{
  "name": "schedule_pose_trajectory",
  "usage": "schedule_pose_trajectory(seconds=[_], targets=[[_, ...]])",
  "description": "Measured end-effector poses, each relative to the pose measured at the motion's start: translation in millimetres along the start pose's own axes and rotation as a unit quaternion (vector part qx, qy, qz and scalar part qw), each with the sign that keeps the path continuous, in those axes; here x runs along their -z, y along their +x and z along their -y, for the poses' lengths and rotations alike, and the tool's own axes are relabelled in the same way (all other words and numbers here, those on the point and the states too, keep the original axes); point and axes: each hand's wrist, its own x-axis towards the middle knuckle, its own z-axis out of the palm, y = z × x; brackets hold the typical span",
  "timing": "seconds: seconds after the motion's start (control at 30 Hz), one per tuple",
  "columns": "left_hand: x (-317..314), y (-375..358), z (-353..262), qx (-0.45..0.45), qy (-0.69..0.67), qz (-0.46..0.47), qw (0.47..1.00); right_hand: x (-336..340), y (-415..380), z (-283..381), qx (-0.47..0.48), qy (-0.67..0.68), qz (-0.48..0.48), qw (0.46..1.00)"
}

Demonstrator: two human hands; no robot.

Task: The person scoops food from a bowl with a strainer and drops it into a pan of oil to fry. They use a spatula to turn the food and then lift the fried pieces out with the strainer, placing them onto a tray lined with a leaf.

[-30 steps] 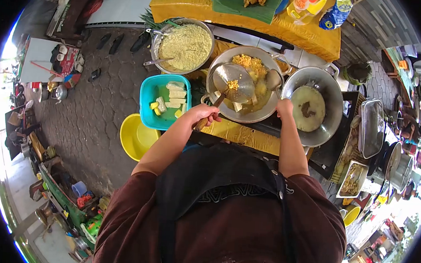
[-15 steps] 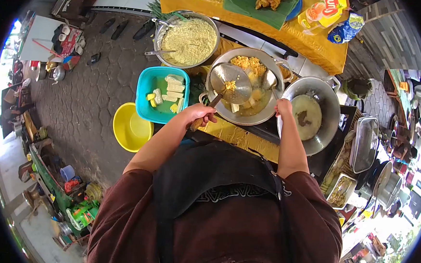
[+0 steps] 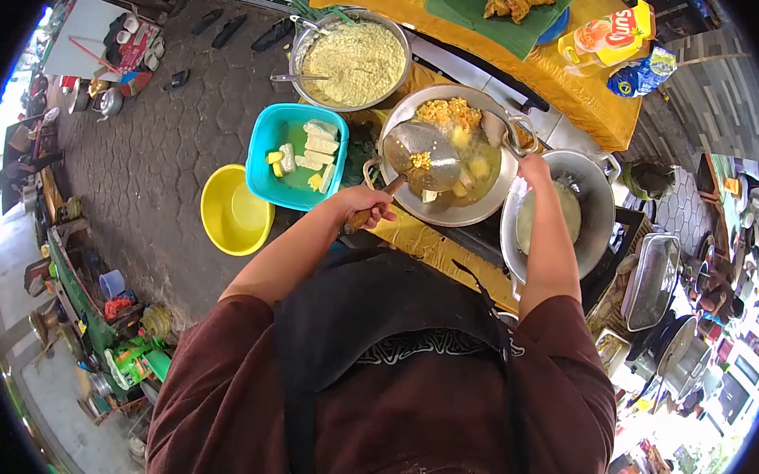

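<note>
My left hand [image 3: 366, 208] is closed round the wooden handle of a wide skimmer [image 3: 443, 163]. A few golden crumbs lie on the skimmer, which is over a wok [image 3: 497, 188] of oil. Golden fried bits [image 3: 450, 114] gather at the wok's far side, and pale pieces lie in the oil. In my right hand [image 3: 534, 170] is the handle of a metal spatula [image 3: 493, 129], its blade at the wok's far right, beside the fried bits. The right forearm passes over a second metal pan [image 3: 602, 224] holding cloudy liquid.
Left of the wok stand a turquoise basin [image 3: 257, 156] with pale blocks in liquid and a yellow bowl [image 3: 215, 218]. Beyond them is a metal bowl of yellowish batter [image 3: 351, 66]. Fried food [image 3: 507, 0] on a leaf and an oil pouch [image 3: 609, 38] lie on the far table.
My right hand has moved outward and right, taking the spatula blade up toward the wok's far right edge. The skimmer stays over the wok, and the camera view has shifted slightly.
</note>
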Motion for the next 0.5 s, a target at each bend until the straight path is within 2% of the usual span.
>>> schedule_pose_trajectory(seconds=[0.13,0.2,0.27,0.37,0.5], targets=[[1,5,-1,0.005,-0.025,0.036,0.999,29,8,15,0.003,-0.008,0.009,1.0],[1,5,0,0.005,-0.028,0.051,0.998,42,6,28,-0.005,-0.065,0.0,0.998],[2,9,2,0.02,-0.049,0.091,0.994,55,-8,52,-0.061,-0.154,-0.056,0.985],[1,10,6,0.004,-0.059,0.085,0.995,76,-30,87,-0.077,-0.194,-0.019,0.978],[-2,8,6,-0.017,-0.045,0.095,0.994,78,-7,95,-0.05,-0.221,-0.016,0.974]])
